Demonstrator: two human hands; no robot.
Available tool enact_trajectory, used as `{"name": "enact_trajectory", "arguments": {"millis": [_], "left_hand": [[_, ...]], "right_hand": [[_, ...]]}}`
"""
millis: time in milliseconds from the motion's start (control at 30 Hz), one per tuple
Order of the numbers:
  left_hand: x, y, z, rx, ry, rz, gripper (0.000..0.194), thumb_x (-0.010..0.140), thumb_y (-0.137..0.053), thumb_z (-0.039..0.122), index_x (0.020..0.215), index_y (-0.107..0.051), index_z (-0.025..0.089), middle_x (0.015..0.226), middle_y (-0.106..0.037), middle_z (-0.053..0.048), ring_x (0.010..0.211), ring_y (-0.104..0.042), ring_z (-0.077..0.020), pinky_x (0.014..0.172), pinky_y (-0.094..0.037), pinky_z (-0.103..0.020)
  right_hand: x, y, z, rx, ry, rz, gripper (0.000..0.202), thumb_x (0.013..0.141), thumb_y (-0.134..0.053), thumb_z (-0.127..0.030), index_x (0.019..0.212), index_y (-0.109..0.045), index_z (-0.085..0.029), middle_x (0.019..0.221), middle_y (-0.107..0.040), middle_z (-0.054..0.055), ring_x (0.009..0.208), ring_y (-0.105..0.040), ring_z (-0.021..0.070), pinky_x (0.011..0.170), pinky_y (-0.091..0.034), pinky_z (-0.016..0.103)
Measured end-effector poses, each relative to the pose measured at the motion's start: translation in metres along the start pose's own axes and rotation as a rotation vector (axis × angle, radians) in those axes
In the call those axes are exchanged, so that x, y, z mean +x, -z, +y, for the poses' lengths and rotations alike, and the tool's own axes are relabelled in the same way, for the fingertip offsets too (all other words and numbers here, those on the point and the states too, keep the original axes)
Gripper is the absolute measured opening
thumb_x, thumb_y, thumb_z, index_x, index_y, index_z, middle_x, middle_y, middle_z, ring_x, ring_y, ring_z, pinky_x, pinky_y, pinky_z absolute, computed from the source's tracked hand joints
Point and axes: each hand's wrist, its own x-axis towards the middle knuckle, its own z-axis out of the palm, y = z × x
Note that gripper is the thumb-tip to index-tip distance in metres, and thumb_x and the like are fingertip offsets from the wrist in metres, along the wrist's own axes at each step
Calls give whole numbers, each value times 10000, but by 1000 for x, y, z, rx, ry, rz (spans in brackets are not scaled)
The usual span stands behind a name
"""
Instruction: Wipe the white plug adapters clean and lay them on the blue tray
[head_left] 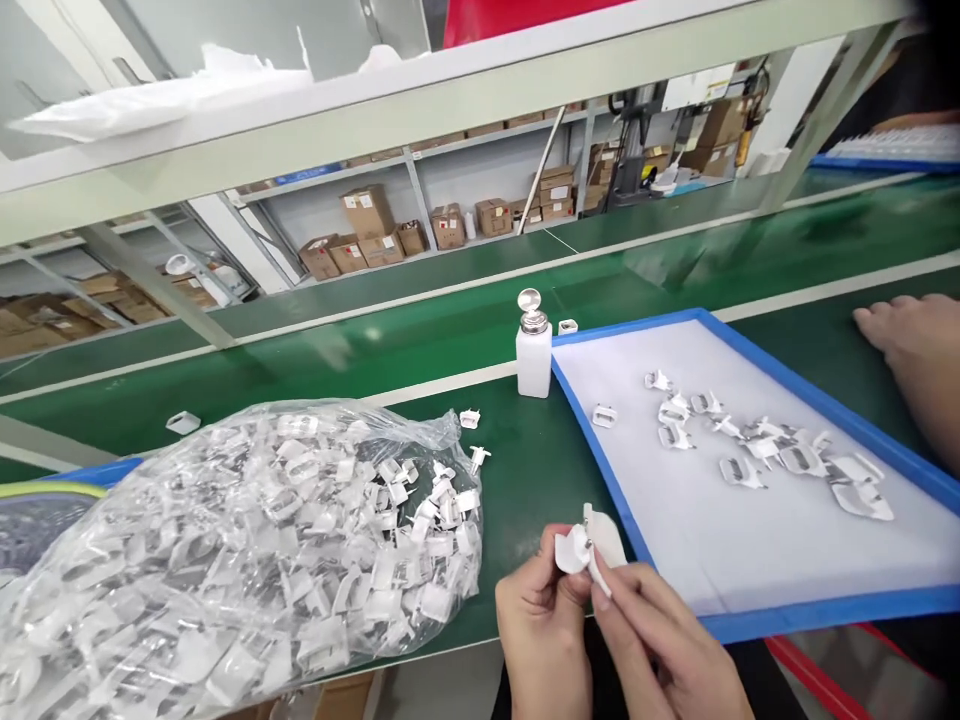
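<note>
My left hand (pixel 544 620) and my right hand (pixel 667 640) meet at the bench's front edge. Between them is a small white plastic part (pixel 573 550) with a bit of metal showing, pinched in my left fingers. My right thumb and fingers close on a curved white piece (pixel 607 538) touching it; whether the two are joined I cannot tell. To the left lies a large clear plastic bag (pixel 255 540) full of similar white parts. On the right, a blue-rimmed tray (pixel 630 510) with a white lining carries several white parts (pixel 757 445).
A white pump bottle (pixel 534 362) stands by the tray's far left corner. Loose white parts (pixel 470 418) lie beside the bag, another (pixel 183 422) behind it. Another person's hand (pixel 919 350) rests at right. A shelf beam (pixel 450 90) crosses above; cardboard boxes (pixel 367 212) fill racks beyond.
</note>
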Motion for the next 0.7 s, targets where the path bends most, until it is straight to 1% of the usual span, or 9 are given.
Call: {"name": "enact_trajectory", "arguments": {"millis": [100,233,267,367,467,533,600,633,700], "left_hand": [[2,8,-3,3,19,-39,358,725,-862,477,839,-832,139,706,-732,-43,685,-645,-190,665,-530,-244],[7,17,-6,-39,73,-46,368,712,-880,465,910,-844,157,815,-789,-70,736,-675,-193,707,-541,-243],[8,19,-6,-47,75,-55,366,709,-884,457,917,-845,159,825,-792,-71,750,-679,-196,718,-543,-246],[8,20,-3,-69,66,-60,332,702,-897,421,897,-844,158,757,-765,-43,730,-661,-178,706,-528,-232],[10,18,3,-136,108,-38,318,689,-919,400,872,-837,153,747,-747,-26,698,-619,-137,671,-491,-196],[12,18,9,-228,166,-83,324,676,-935,394,844,-832,137,741,-736,-31,669,-588,-111,664,-481,-184],[15,19,14,-360,259,-148,330,642,-962,378,775,-821,112,715,-722,-41,618,-552,-82,632,-472,-169],[16,20,16,-428,324,-168,348,609,-982,368,755,-816,100,712,-722,-50,592,-536,-69,604,-463,-158],[16,22,20,-546,459,-172,410,537,-1019,339,779,-820,75,751,-742,-86,576,-530,-50,566,-448,-134]], "right_hand": [[2,-1,4,-15,9,-39,304,1022,-544,-253,1267,-723,-229,1017,-700,92,861,-719,183,704,-588,200],[-3,-11,-2,-5,23,49,310,1021,-546,-229,1279,-719,-221,1024,-711,96,904,-730,185,727,-579,189],[-5,-13,-4,7,20,51,307,1022,-544,-228,1272,-722,-221,1012,-710,92,887,-729,181,721,-577,187],[-7,-18,-8,33,3,-6,306,1028,-537,-243,1272,-720,-221,967,-697,79,802,-711,161,673,-574,183],[-6,-18,-10,34,7,36,302,1028,-542,-240,1269,-722,-217,942,-685,72,793,-697,145,691,-564,167],[-3,-14,-10,52,2,1,289,1022,-554,-261,1242,-737,-221,952,-691,73,801,-700,149,715,-573,168],[2,-5,-7,94,-51,-44,265,1007,-581,-305,1189,-755,-222,989,-706,81,837,-712,174,738,-592,186],[5,-1,-4,122,-89,-26,255,994,-600,-326,1162,-759,-218,1002,-712,84,848,-715,188,741,-600,197],[11,9,2,166,-144,106,235,965,-644,-358,1095,-762,-201,959,-716,82,804,-709,200,685,-606,203]]}}
